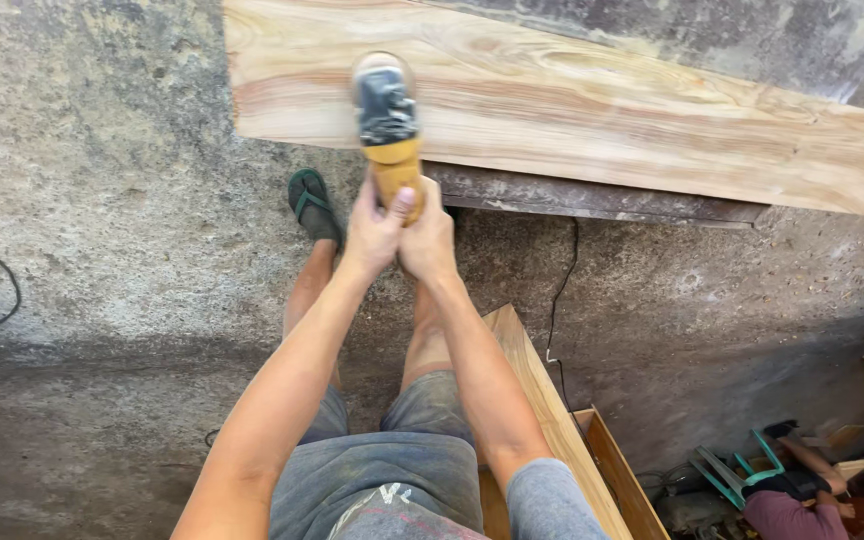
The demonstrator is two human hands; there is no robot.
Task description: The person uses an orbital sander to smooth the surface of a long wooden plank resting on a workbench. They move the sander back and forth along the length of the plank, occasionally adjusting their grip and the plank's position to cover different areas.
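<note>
Yellow sander, both hands gripping, arms outstretched

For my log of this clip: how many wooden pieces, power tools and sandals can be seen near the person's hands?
Wooden pieces: 3 (the long plank, a narrower board, a box-like frame)
Power tools: 1 (yellow sander, held by left hand and right hand)
Sandals: 1 (green sandal)
Total: 5

Brightness: even daylight, moderately bright.
Light source: diffuse, from upper left; concrete floor palest there.
Shadows: soft dark band across the lower floor; deep shade under the wooden plank.
Glare: mild sheen on the plank.
Blur: spinning head of the power sander smeared.
Distortion: wide-angle bending at the edges.
Focus: forearms sharp.
</note>
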